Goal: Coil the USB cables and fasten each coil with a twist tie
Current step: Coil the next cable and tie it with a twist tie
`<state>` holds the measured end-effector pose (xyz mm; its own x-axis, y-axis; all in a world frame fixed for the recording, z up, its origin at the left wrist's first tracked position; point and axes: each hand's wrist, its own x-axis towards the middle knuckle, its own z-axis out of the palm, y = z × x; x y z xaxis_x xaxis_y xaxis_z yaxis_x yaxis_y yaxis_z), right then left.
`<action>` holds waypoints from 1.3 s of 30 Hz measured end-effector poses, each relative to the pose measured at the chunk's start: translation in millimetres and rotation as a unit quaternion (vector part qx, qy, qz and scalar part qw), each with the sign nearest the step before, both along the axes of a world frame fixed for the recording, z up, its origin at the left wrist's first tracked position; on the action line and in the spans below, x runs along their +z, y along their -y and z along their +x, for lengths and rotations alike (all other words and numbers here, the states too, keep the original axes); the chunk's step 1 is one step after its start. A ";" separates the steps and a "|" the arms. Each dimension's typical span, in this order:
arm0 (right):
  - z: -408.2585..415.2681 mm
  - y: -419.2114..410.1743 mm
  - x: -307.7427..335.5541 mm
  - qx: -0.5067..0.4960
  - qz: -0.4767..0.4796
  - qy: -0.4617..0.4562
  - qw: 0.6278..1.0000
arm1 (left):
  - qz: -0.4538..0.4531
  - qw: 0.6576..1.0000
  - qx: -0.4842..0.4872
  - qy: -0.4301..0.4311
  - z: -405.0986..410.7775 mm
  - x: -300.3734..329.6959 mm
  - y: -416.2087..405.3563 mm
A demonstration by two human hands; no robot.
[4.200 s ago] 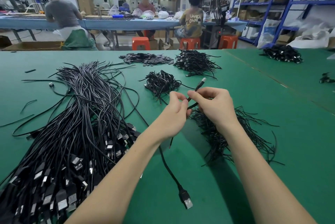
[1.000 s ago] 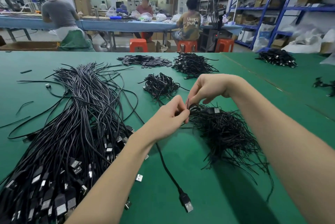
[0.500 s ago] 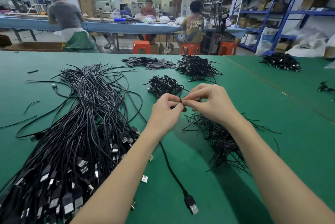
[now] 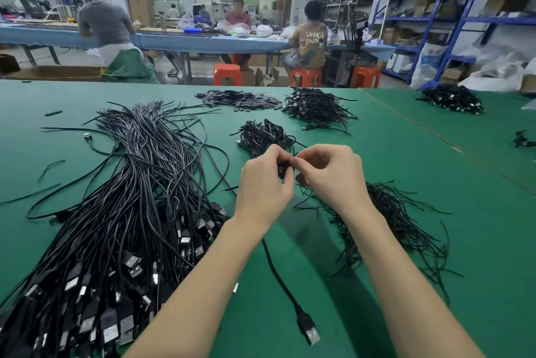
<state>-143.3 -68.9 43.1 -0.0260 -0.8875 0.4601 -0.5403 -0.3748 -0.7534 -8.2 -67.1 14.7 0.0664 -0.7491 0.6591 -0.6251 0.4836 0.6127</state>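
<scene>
Both hands are raised together over the middle of the green table [image 4: 435, 183]. With the left hand [image 4: 265, 180], a small dark coil [image 4: 282, 167] of cable is gripped between curled fingers and thumb. With the right hand [image 4: 330, 173], something at the coil's top is pinched by fingertips; it is judged to be a twist tie, though the tie itself is too small to be made out. From the coil, the cable's tail [image 4: 278, 267] is trailed towards 6 o'clock and ended in a USB plug [image 4: 310, 331] lying flat on the table.

At 9 o'clock from the hands, a large bundle of loose cables [image 4: 121, 212] is spread, plugs nearest the viewer. At 4 o'clock, a heap of thin black ties [image 4: 385, 227] is lain. At 12 o'clock, a small pile of finished coils [image 4: 265, 135] is seen.

The cable is judged light, limp and slightly springy, so the coil would loosen if released; it is best held across the loops at the middle. The tie is judged thin and bendable, best taken by its two ends and twisted.
</scene>
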 end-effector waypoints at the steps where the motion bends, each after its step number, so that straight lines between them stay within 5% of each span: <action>1: 0.1 0.9 -1.9 -0.005 -0.007 -0.008 1.000 | 0.012 1.000 -0.013 -0.011 0.1 0.6 0.3; 4: -2.3 3.3 -7.0 -0.016 -0.032 -0.044 0.998 | 0.113 0.986 -0.067 -0.100 0.9 8.0 5.3; 7: -5.5 3.5 -7.7 0.009 -0.034 -0.040 0.999 | 0.263 0.891 -0.155 -0.335 2.9 17.1 7.5; 11: -2.6 0.2 -5.9 0.049 -0.023 -0.009 0.999 | 0.360 0.760 -0.207 -0.500 10.4 21.0 5.4; 14: 2.0 -0.5 -1.5 0.085 0.095 0.144 0.981 | 0.367 0.740 -0.224 -0.517 15.1 21.6 6.5; 15: 1.4 -0.4 1.5 0.118 0.170 0.257 0.944 | 0.345 0.752 -0.243 -0.506 15.9 22.1 6.6; 16: -0.1 -0.6 5.3 0.160 0.261 0.389 0.869 | 0.315 0.762 -0.269 -0.498 15.8 22.6 6.8; 18: -5.1 -1.2 8.3 0.231 0.411 0.604 0.642 | 0.262 0.788 -0.304 -0.467 16.1 23.9 5.2; 19: -6.8 -1.9 7.6 0.244 0.442 0.652 0.565 | 0.245 0.806 -0.307 -0.443 16.4 24.3 4.3; 20: -6.6 -2.5 6.2 0.250 0.449 0.665 0.542 | 0.235 0.818 -0.305 -0.427 16.8 24.0 3.9; 21: -5.4 -2.8 5.4 0.247 0.443 0.651 0.565 | 0.236 0.819 -0.304 -0.426 17.9 23.4 3.9; 22: -3.4 -2.1 4.3 0.232 0.424 0.609 0.629 | 0.244 0.810 -0.304 -0.438 19.3 22.9 4.0; 25: 0.8 2.8 0.4 0.126 0.254 0.398 0.873 | 0.281 0.784 -0.287 -0.474 23.8 21.5 6.0; 28: -3.9 1.9 -9.0 0.030 -0.010 0.135 0.990 | 0.303 0.759 -0.275 -0.507 24.9 20.9 7.6; 31: -7.9 -3.0 -18.8 0.060 -0.144 -0.051 0.986 | 0.317 0.743 -0.284 -0.516 24.6 20.6 7.2; 39: -10.4 -7.1 -23.6 0.012 -0.201 -0.115 0.973 | 0.334 0.738 -0.290 -0.509 22.3 19.7 5.2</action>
